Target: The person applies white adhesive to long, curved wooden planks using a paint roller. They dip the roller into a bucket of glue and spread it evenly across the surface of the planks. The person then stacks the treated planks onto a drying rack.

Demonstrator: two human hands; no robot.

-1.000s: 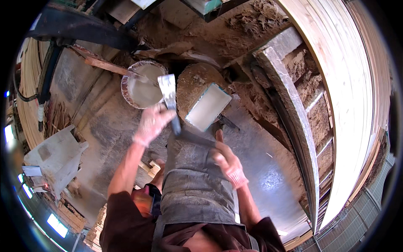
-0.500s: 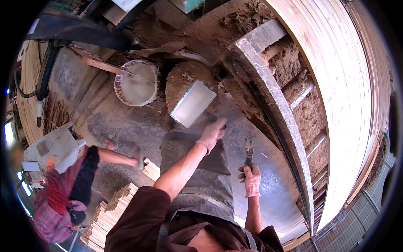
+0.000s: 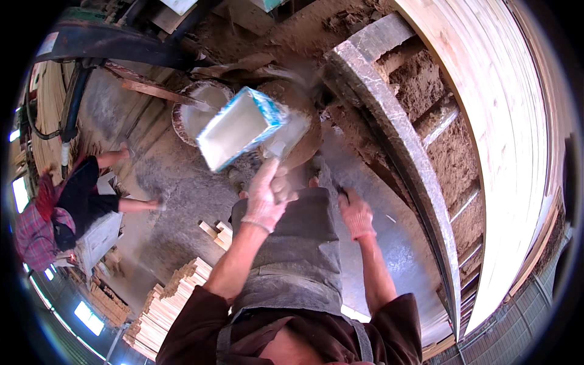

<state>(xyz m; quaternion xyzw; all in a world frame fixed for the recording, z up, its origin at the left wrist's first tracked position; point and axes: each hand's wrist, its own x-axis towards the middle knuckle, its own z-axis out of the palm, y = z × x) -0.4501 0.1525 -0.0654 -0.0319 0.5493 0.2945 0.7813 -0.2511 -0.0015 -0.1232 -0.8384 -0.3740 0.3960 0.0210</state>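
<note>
My left hand point(image 3: 267, 194), in a pale pinkish glove, is closed at the near end of a rectangular box-like container point(image 3: 237, 131) with blue edges and a whitish inside. The container is tilted and slightly blurred, over the gap between two round vessels. How the fingers grip it is partly hidden. My right hand point(image 3: 357, 214), gloved too, is closed round the dark handle of a putty knife point(image 3: 342, 194). Its blade cannot be made out now. Behind the container stands a round bucket point(image 3: 182, 125) with whitish content. Beside it is a brown round drum point(image 3: 307, 143) with a whitish patch on top.
A wooden stick point(image 3: 152, 92) reaches into the bucket. To the right, a curved, dusty machine frame point(image 3: 398, 115) runs beside long pale boards point(image 3: 486, 121). Stacked wood strips point(image 3: 173, 304) lie at lower left. Another person point(image 3: 67, 213) is at the far left by a pale board.
The container has swung left and turned, its blue side now showing. My left hand moved left; my right hand rose and moved slightly left with the putty knife. The other person shifted left.
</note>
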